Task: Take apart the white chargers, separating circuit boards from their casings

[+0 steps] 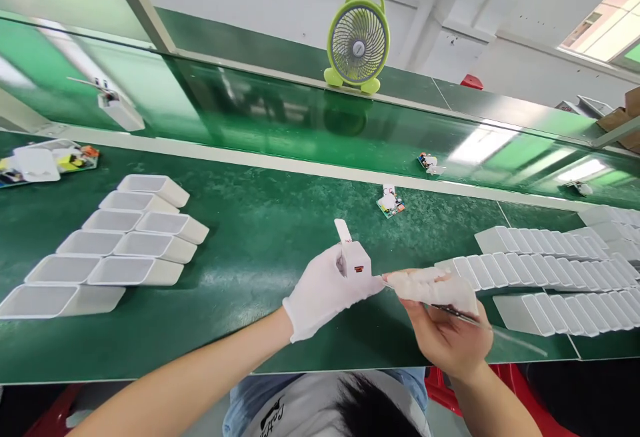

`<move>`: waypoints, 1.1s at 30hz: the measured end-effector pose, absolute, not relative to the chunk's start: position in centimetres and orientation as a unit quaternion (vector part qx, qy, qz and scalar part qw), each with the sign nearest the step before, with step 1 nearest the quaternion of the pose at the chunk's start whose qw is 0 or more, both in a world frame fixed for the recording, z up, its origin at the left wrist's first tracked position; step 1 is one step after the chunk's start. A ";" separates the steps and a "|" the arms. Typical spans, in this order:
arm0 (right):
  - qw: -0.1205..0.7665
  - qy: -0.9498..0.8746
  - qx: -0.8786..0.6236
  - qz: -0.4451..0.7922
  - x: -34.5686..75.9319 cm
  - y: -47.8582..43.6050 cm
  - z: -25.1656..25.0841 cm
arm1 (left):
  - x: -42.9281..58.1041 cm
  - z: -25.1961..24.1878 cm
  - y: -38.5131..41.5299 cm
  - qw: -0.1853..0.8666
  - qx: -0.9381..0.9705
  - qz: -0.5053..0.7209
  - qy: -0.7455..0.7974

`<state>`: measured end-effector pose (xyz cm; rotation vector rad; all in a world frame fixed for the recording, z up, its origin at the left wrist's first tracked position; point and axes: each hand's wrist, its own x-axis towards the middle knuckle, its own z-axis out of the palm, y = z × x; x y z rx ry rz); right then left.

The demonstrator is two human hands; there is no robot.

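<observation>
My left hand (325, 290), in a white glove, is closed around a small white charger housing (354, 260) with a white tab sticking up from it and an orange port facing me. My right hand (445, 317), with white finger cots, pinches thin metal tweezers (460, 316) whose tip points left, right at the housing. Both hands hover over the near green bench (260, 237).
Empty white shells (115, 244) lie in staggered rows on the left. Rows of white covers (555, 270) fill the right. Small circuit boards (390, 202) lie farther back, one (430, 164) on the glossy conveyor. A green fan (358, 37) stands beyond.
</observation>
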<state>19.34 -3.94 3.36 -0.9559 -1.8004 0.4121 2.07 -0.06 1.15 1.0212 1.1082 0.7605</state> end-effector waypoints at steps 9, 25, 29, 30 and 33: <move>0.452 -0.818 -0.352 0.051 18.5 -2.8 2.8 | 2.2 0.9 0.0 0.627 0.464 0.347 0.521; 0.359 -0.860 -0.360 0.041 18.0 -3.8 4.4 | 1.8 -0.1 -0.4 0.624 0.493 0.356 0.491; 0.491 -0.753 -0.403 0.173 18.7 -3.8 6.3 | 1.3 0.3 0.0 0.618 0.483 0.406 0.469; 0.523 -0.723 -0.410 0.186 19.1 -3.4 6.7 | 1.0 0.4 0.0 0.615 0.482 0.425 0.456; 0.505 -0.706 -0.436 0.237 20.8 -1.5 7.1 | 0.5 0.6 0.0 0.613 0.493 0.464 0.407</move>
